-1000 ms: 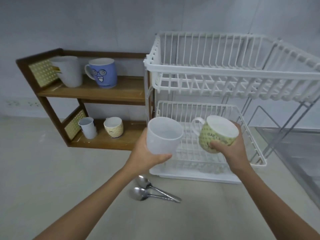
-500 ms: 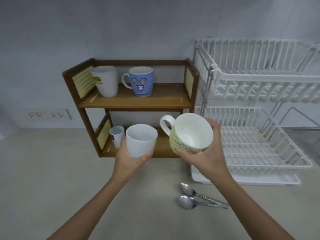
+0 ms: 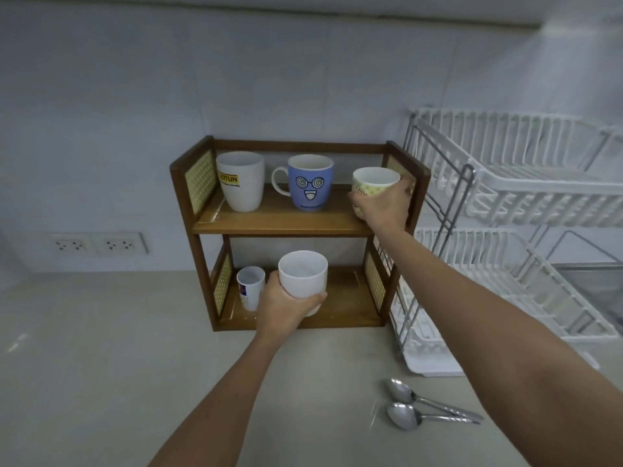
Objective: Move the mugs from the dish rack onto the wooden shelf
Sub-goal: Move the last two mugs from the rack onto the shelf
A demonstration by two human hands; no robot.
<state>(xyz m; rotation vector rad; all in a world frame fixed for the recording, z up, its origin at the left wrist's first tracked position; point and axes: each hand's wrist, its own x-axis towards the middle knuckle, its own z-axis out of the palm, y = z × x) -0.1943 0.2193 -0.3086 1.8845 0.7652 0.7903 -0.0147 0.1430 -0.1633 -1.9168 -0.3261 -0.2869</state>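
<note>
My right hand [image 3: 384, 205] grips a yellow-green patterned mug [image 3: 372, 183] at the right end of the wooden shelf's [image 3: 279, 224] upper board; whether the mug rests on the board is hidden by my fingers. My left hand [image 3: 286, 305] holds a plain white mug [image 3: 302, 274] in front of the lower board, around its middle. On the upper board stand a white mug with a yellow label [image 3: 240, 185] and a blue face mug [image 3: 310, 182]. A small white cup [image 3: 250, 289] stands at the lower left. The white dish rack [image 3: 512, 210] at the right holds no mugs that I can see.
Two metal spoons [image 3: 424, 409] lie on the grey counter at the front right. A wall socket strip [image 3: 97, 244] sits left of the shelf. The rack's drip tray [image 3: 428, 358] juts out beside the shelf's right foot.
Both hands moved away from the rack and toward the shelf. The right hand rose with the yellow-green mug to the upper board; the left carried the white mug to the lower board.
</note>
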